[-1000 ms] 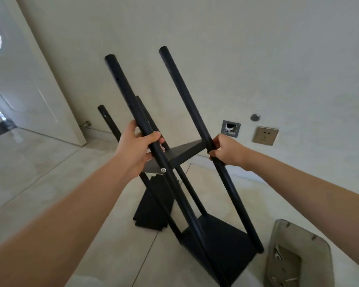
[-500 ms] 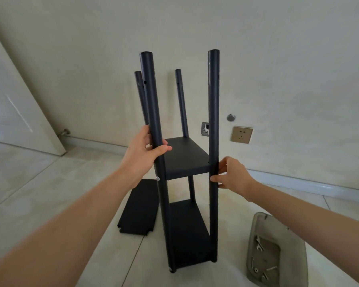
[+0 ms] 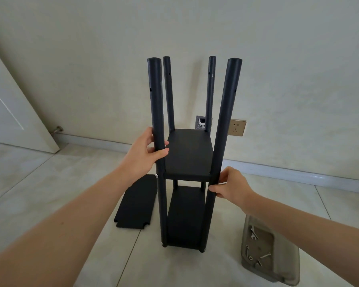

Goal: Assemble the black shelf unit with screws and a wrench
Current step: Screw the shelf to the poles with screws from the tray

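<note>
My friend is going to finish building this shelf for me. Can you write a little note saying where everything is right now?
Left hand: grip curled round the front left pole.
Right hand: fingers pinch the front right pole.
The shelf unit stands upright on the floor, near the wall.
Done: four poles up, bottom and middle shelves in.
Left: one loose shelf board lies on the floor to the left; the poles' upper holes are empty.
Screws and wrench sit in the grey tray on the right.
</note>
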